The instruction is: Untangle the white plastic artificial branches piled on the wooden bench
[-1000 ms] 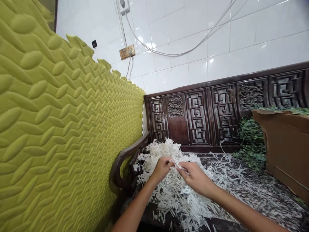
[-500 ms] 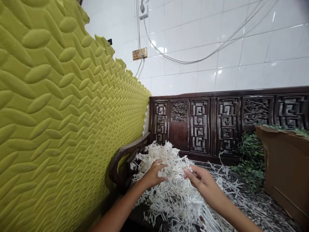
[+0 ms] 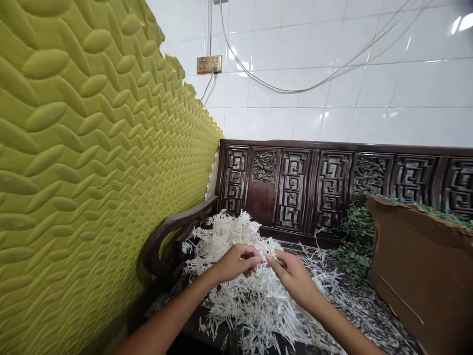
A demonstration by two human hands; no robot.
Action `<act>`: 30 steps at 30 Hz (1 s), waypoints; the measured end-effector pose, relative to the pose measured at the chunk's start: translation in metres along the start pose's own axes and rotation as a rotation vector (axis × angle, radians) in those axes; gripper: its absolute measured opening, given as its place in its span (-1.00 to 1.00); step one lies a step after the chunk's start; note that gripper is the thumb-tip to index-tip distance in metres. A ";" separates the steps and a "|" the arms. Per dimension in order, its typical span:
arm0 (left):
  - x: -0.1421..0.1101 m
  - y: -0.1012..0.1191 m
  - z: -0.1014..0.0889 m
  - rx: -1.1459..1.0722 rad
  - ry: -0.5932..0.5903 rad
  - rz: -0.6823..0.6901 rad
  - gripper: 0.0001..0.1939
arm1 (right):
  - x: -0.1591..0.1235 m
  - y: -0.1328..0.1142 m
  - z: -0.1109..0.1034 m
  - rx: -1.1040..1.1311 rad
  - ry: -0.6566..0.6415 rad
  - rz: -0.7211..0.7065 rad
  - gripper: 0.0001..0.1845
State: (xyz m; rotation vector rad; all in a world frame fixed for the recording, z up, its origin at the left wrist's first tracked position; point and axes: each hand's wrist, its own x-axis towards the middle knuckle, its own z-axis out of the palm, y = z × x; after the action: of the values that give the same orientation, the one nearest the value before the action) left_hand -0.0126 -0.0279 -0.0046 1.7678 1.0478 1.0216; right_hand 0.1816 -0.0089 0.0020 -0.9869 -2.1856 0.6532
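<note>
A heap of white, branching artificial plant sprigs (image 3: 240,308) lies on the dark wooden bench seat, at its armrest end. Over the heap my right hand (image 3: 293,276) is closed in a pinch, holding a small white sprig (image 3: 269,246) whose branched end shows above the fingers. My left hand (image 3: 238,262) faces it from the left with thumb and fingers pinched together near the same sprig. Both sets of fingertips almost meet. What sits between the left fingertips is too small to make out against the white heap.
A carved wooden bench back (image 3: 291,190) runs along the tiled wall. The curved armrest (image 3: 166,231) and a tall yellow foam mat (image 3: 92,197) stand on the left. At right are a cardboard box (image 3: 417,261) and green artificial foliage (image 3: 356,236). Loose white stems (image 3: 325,278) lie between.
My left hand has moved right towards my right hand, and its spread fingers have closed into a pinch. My right hand keeps its pinch on the sprig. The view has shifted slightly.
</note>
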 end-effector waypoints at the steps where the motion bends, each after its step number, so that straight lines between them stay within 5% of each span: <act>1: 0.000 -0.001 -0.001 0.005 0.008 -0.007 -0.60 | 0.000 0.001 0.001 -0.002 -0.006 0.000 -0.62; 10: -0.005 -0.006 0.001 -0.138 -0.129 -0.059 -0.53 | 0.001 0.005 0.003 0.054 0.035 -0.018 -0.60; 18: 0.001 -0.027 0.009 -0.107 -0.082 -0.013 -0.56 | -0.004 -0.008 0.005 0.104 0.020 0.027 -0.59; 30: 0.001 -0.043 -0.001 0.052 0.029 0.016 -0.81 | -0.032 -0.052 0.011 -0.348 -0.049 -0.056 -0.77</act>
State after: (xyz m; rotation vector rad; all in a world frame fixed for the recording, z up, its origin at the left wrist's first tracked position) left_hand -0.0239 -0.0134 -0.0439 1.8107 1.0889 1.0409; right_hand 0.1660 -0.0668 0.0176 -1.0860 -2.4114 0.2767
